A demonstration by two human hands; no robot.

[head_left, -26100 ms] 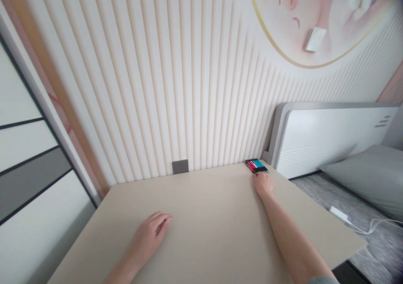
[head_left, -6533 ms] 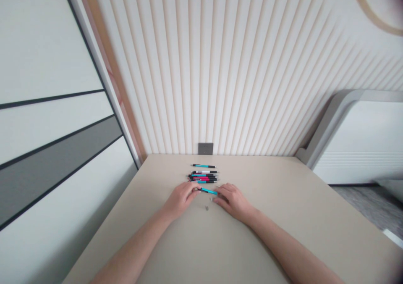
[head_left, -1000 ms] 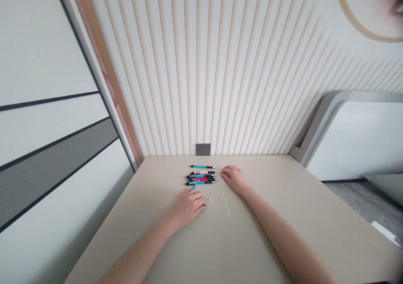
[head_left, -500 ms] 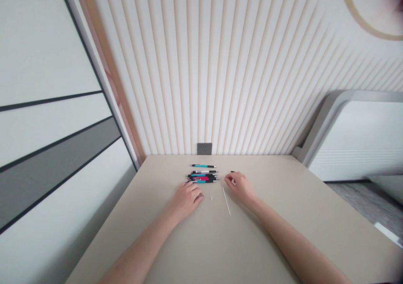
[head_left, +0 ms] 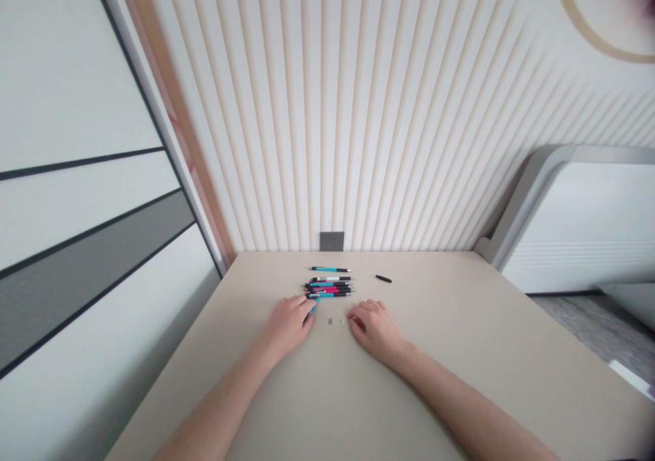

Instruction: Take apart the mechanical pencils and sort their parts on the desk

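Hands in tight on the tabletop (head_left: 512, 324)! The left hand (head_left: 287, 324) is curled, its fingertips at a small teal piece (head_left: 312, 309) beside the row of pens (head_left: 327, 287). The right hand (head_left: 376, 329) is curled narrow too; whether either is gripping anything, I can't tell. Tiny grey bits (head_left: 330, 321) sit between them, and a black pen barrel (head_left: 383, 278) lies off alone. Slow fingertip work suits parts this small.
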